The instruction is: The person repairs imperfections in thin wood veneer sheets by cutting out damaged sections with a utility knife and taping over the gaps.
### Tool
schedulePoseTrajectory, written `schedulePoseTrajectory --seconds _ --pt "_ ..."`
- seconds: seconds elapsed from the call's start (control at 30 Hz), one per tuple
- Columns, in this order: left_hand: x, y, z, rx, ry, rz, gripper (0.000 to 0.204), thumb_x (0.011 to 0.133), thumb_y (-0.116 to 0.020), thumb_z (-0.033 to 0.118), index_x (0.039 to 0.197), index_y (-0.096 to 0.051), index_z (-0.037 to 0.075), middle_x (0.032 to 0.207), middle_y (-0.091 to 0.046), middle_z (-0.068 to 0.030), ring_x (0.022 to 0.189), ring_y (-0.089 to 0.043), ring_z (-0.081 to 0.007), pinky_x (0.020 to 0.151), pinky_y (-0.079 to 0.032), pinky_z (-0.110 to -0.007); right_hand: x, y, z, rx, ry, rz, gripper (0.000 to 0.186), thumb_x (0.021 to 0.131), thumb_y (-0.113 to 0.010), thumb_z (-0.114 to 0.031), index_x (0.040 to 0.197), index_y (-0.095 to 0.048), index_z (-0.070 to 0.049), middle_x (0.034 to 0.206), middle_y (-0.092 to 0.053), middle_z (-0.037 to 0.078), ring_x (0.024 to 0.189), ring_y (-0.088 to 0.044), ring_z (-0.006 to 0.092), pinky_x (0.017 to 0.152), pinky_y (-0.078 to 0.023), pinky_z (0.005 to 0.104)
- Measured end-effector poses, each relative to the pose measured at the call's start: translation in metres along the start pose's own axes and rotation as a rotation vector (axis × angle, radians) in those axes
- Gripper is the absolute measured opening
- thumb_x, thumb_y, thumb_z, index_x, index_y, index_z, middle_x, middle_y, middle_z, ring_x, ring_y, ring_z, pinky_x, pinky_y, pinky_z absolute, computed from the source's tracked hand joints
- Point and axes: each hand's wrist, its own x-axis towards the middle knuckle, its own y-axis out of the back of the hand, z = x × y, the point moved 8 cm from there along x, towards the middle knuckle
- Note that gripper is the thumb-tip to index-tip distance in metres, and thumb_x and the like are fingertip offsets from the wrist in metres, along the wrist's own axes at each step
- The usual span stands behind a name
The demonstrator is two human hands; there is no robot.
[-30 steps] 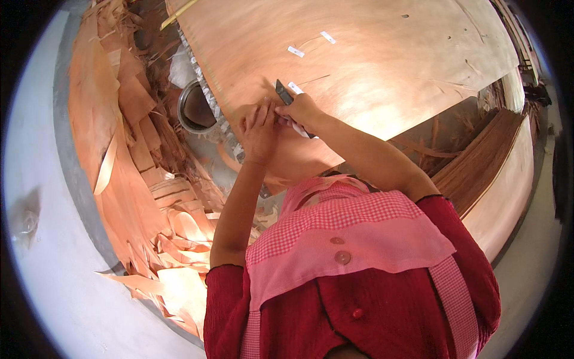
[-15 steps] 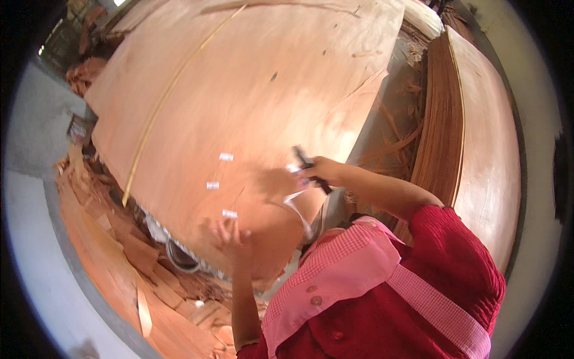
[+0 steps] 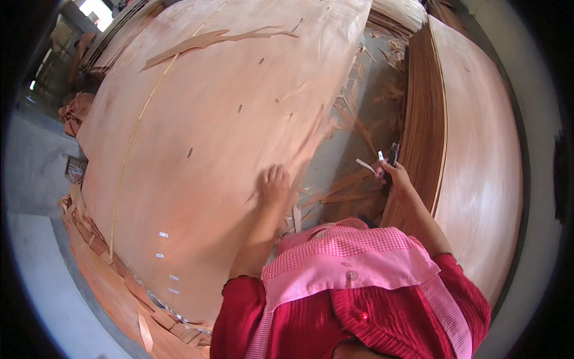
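A broad sheet of thin reddish-tan wood veneer (image 3: 215,197) lies in front of me. My left hand (image 3: 275,184) rests on it close to the right edge, fingers laid on the surface and holding nothing. Off that edge, over the gap by the veneer stack, my right hand (image 3: 391,175) is closed on a slim black tool (image 3: 393,154) that looks like a utility knife. White tape strips (image 3: 365,165) stick out from the same hand. Several short pieces of white tape (image 3: 163,235) are stuck on the sheet at its near left.
A long thin yellowish stick (image 3: 133,140) lies along the sheet's left side, under a torn veneer strip (image 3: 200,42). To the right stands a tall veneer stack (image 3: 426,107). Scraps (image 3: 353,182) litter the gap floor, and more offcuts (image 3: 101,245) lie at the left.
My left hand has moved from beside the white tape pieces to the sheet's right edge. The right hand has gone rightward off the sheet, still holding the black tool. The view has shifted.
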Motion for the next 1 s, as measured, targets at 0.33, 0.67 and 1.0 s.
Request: schedulePoseTrajectory --seconds 0.33,0.67,1.0 --pt "0.235 -0.041 -0.021 0.107 0.252 0.115 0.044 0.078 -0.056 0.032 0.114 -0.053 0.005 0.128 -0.042 -0.0119 0.123 -0.032 -0.0267 0.095 -0.030 -0.049 0.172 0.028 -0.120 -0.282 0.127 -0.037 0.010 0.082 -0.058 -0.012 0.080 -0.057 -0.003 0.063 -0.057 0.004 0.052 -0.051 0.0101 0.048 -0.037 0.0232" --pt "0.375 -0.036 0.002 -0.340 0.025 0.037 0.033 0.080 -0.052 0.024 0.108 -0.056 0.008 0.117 -0.053 -0.0073 0.116 -0.041 -0.0260 0.098 -0.028 -0.043 0.420 -0.042 -0.318 -0.887 0.308 -0.365 0.013 0.075 -0.064 -0.015 0.070 -0.058 -0.004 0.060 -0.056 0.002 0.051 -0.051 0.0088 0.045 -0.038 0.0231" --pt "0.332 -0.084 -0.111 0.006 0.610 0.080 0.033 0.081 -0.054 0.023 0.112 -0.053 0.010 0.125 -0.046 -0.0061 0.122 -0.035 -0.0251 0.102 -0.023 -0.047 0.548 -0.289 -0.268 -1.643 0.707 -0.688 0.037 0.067 -0.071 -0.025 0.102 -0.062 -0.017 0.090 -0.057 0.011 0.087 -0.057 0.0285 0.075 -0.045 0.0376"
